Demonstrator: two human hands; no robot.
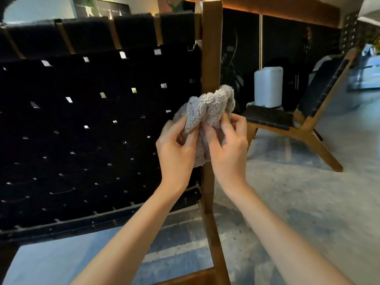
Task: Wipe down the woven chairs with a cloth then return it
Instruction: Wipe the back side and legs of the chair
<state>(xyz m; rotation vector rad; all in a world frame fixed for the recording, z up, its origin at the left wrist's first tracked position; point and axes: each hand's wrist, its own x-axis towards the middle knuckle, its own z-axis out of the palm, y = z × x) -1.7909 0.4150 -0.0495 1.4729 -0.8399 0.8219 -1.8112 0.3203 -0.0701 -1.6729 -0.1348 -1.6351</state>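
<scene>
A grey fluffy cloth [207, 109] is bunched up in front of the wooden side post [211, 58] of a woven chair. My left hand [176, 149] pinches the cloth's lower left part. My right hand [228, 145] grips its right part with curled fingers. The chair's black woven back [92, 130] fills the left half of the view, seen from behind. A second woven chair [308, 112] with a wooden frame stands further off at the right.
A white canister [268, 85] stands behind the second chair's seat. Dark cabinets and a plant line the back wall. The floor [298, 202] is pale and mottled, with a blue patterned area under the near chair.
</scene>
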